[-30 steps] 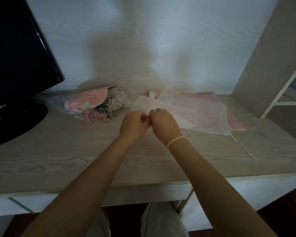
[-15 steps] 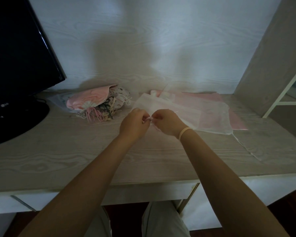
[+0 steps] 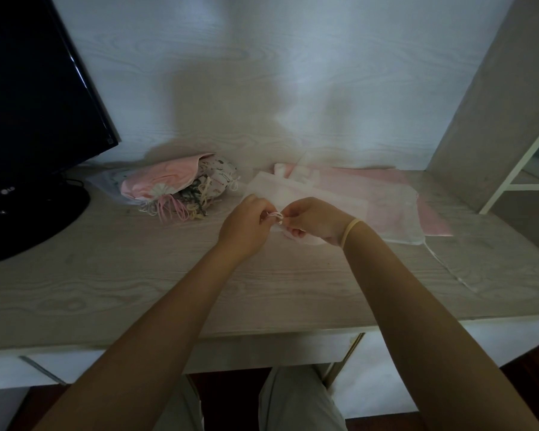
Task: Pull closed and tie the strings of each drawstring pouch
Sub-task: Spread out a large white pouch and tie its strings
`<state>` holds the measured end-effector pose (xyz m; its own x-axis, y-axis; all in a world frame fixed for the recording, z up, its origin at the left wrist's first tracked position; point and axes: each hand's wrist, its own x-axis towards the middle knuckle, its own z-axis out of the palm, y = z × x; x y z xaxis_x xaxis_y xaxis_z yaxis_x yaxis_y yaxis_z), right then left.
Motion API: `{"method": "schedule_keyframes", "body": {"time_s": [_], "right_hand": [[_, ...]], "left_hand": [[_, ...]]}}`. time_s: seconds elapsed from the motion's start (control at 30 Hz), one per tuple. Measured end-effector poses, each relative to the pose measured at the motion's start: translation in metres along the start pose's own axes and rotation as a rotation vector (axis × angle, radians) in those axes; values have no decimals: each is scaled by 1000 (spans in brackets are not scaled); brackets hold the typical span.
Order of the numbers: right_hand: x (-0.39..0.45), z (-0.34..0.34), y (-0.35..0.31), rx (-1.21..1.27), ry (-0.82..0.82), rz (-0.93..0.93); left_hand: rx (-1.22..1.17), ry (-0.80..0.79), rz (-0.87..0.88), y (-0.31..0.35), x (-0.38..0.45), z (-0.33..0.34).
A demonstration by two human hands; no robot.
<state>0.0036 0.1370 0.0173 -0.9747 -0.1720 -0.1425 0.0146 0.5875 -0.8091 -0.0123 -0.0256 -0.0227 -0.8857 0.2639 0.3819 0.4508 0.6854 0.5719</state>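
Pale wood-grain desk (image 3: 112, 275) fills mid-frame, and at its centre the left hand (image 3: 246, 225) and right hand (image 3: 316, 220) meet, each pinching an end of the thin pink-white string (image 3: 276, 216) looped between them. Its sheer, limp white pouch (image 3: 293, 197) lies flat just beyond the equally near hands, long axis running toward the right. Finished bunched pouches (image 3: 175, 188) sit at left.

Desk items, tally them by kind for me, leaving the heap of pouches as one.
Black monitor: 1
Heap of tied pink and patterned pouches: 1
Sheer white pouches lying flat: 2 or more, overlapping
Flat pink fabric piece: 1
Total: at least 5
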Motion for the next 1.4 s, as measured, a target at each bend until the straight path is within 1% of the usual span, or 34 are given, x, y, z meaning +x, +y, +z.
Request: {"method": "schedule_keyframes", "body": {"time_s": [0.03,0.1,0.2,0.27,0.43,0.5,0.57,0.63,0.67,0.7,0.77,0.83,0.93,1.03,1.17,1.23,1.33,1.4], "right_hand": [[0,1,1,42,0,15],[1,2,4,209,-10,57],[3,5,6,421,-17,100],[5,7,6,472,-5,105],[6,10,7,516,13,107],[5,11,8,502,21,90],[4,11,8,459,65,63],[3,11,6,412,142,42],[3,11,5,387,183,35],[4,10,6,355,222,27],[6,10,9,270,294,1],[7,11,13,175,358,-34],[10,13,15,59,447,-57],[12,15,14,-6,487,-76],[13,17,18,-37,505,-67],[13,18,21,-34,512,-61],[14,19,23,-44,509,-57],[14,17,25,-61,550,-58]], "left_hand": [[-27,30,-23,1,-1,1],[-83,86,-53,2,-3,3],[-26,100,13,5,-4,3],[-10,84,33,4,-4,2],[-26,61,-26,3,-6,1],[15,83,-39,3,-4,2],[24,99,-70,3,-4,2],[-17,88,-89,0,-3,2],[-75,82,-108,0,-3,3],[-167,80,-146,-1,-2,3],[-398,54,-285,2,-1,1],[-641,-33,-412,4,-2,-1],[-1005,-195,-495,4,-4,-2],[-1165,-232,-542,2,-3,-3],[-1254,-203,-590,4,-1,-6],[-1229,-216,-599,2,-2,-6],[-1101,-236,-625,-4,-2,-4],[-918,-209,-632,-7,-3,-1]]}}
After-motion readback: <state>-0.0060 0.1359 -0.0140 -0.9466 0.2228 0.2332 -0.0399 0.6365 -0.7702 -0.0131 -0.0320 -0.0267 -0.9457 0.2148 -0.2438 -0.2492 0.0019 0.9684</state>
